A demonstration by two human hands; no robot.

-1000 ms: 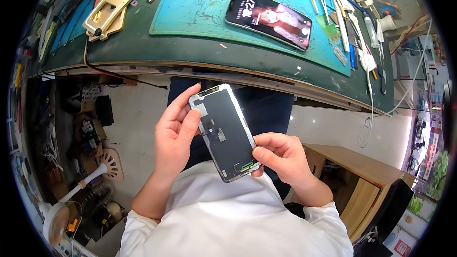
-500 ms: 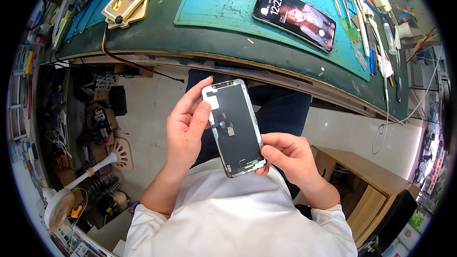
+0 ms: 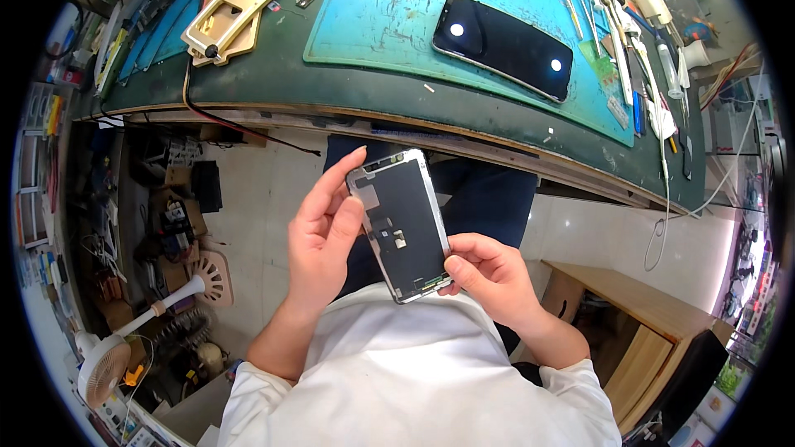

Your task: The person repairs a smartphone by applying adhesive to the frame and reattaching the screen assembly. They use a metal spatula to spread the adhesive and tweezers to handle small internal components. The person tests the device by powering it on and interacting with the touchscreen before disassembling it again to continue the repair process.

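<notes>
Over my lap I hold a phone screen assembly (image 3: 414,215), its back turned up: a black panel with a silver metal edge, small flex cables and connectors. It tilts slightly, its top end leaning toward the bench. My left hand (image 3: 327,232) has its thumb and fingers along the upper left edge. My right hand (image 3: 489,273) pinches the lower right edge between thumb and fingers. Beyond them, on the bench, a smartphone (image 3: 503,47) lies face up with a dark screen and two bright round spots on it.
The phone rests on a worn blue-green work mat (image 3: 364,33). Gold metal fixtures (image 3: 240,16) with a cable stand at the left; tweezers, pens and cables (image 3: 625,58) crowd the right. A white fan (image 3: 103,360) is at lower left, a wooden cabinet (image 3: 633,298) at right.
The smartphone's lit lock screen has gone dark except for two bright spots. The screen assembly has tilted slightly in my hands, and the head view has shifted a little.
</notes>
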